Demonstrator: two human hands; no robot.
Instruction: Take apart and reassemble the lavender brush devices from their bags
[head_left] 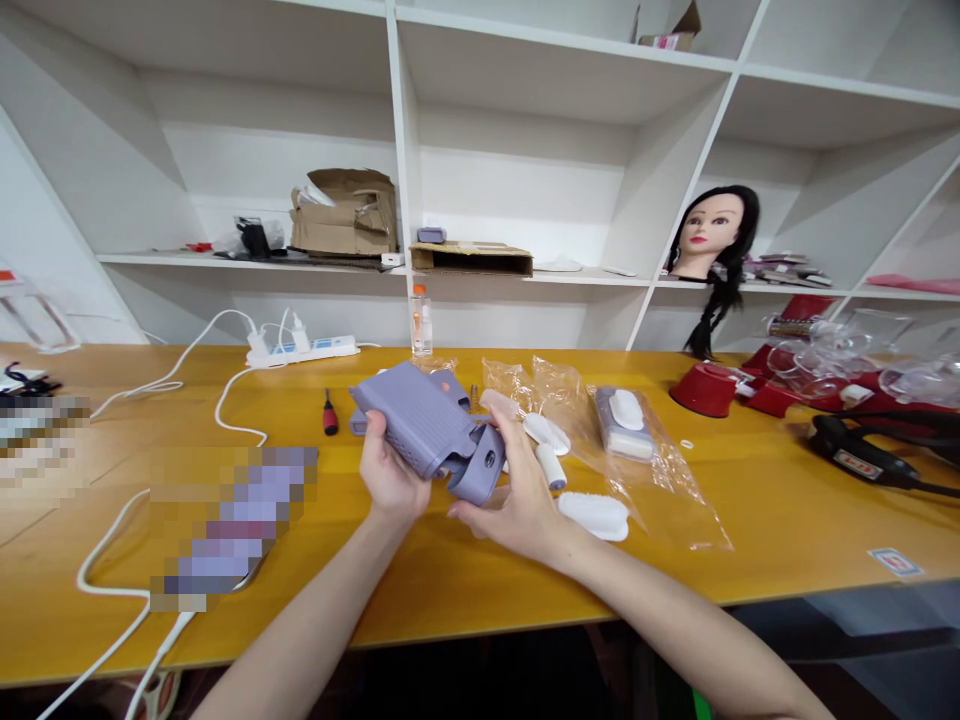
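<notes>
While a lilac-grey plastic housing [424, 420] with a perforated panel and a round opening near one end is held at centre frame, its handling by both hands is recorded as the work in progress. The housing appears to be raised above the yellow tabletop [750, 540]. It is closed in the left hand [386, 470], with the perforated body cradled from below, and the end with the opening is clasped by the right hand [517, 490]. A further lilac part is seen behind it, though whether the two are joined cannot be told. Beside the right hand are laid a white cylindrical piece [551, 465] and a white moulded piece [592, 515], with a white-and-grey moulded item [624, 425] on clear plastic bags [660, 500] towards the right of the frame. A red-handled screwdriver [330, 413] is placed left of the housing, and a white power strip [300, 350] is set at the table's far edge, with a plastic bottle [421, 320] standing behind the bags. A pixelated object [232, 525] at lower left cannot be identified. A red cup-shaped base [703, 388] and a black corded tool [855, 450] are placed at right, below a mannequin head [712, 235] on the white shelving [472, 130]
</notes>
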